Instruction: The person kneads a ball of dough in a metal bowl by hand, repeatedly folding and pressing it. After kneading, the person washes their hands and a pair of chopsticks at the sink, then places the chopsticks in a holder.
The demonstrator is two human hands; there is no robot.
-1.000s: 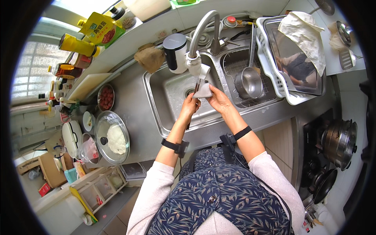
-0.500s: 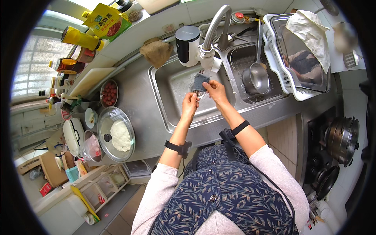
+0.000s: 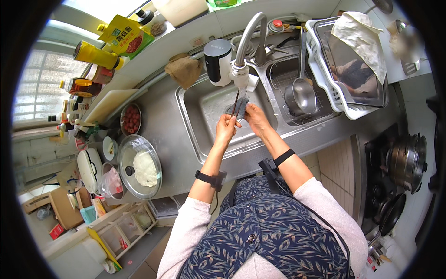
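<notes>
Both my hands are over the left basin of a steel sink (image 3: 197,114), below the tap (image 3: 240,44). Pinched in my left hand (image 3: 226,128) is a pair of dark chopsticks (image 3: 236,102), their far ends pointing up toward the tap. My right hand (image 3: 257,119), just beside it, has its fingers closed on a dark grey scrubbing cloth (image 3: 243,105), which lies against the chopsticks. A black and white filter unit (image 3: 218,63) is fitted at the tap. Part of the cloth is hidden by my right fingers.
The right basin has a wire rack and a steel saucepan (image 3: 300,96). A white dish rack (image 3: 325,74) stands beyond it. To the left are a bowl of reddish round pieces (image 3: 131,119) and dough under a glass lid (image 3: 139,165). A brown cloth (image 3: 184,69) hangs behind the sink.
The chopsticks now stick out farther and point up toward the tap. The grey cloth, earlier spread flatter, is bunched in my right hand, lower down. The view has shifted slightly.
</notes>
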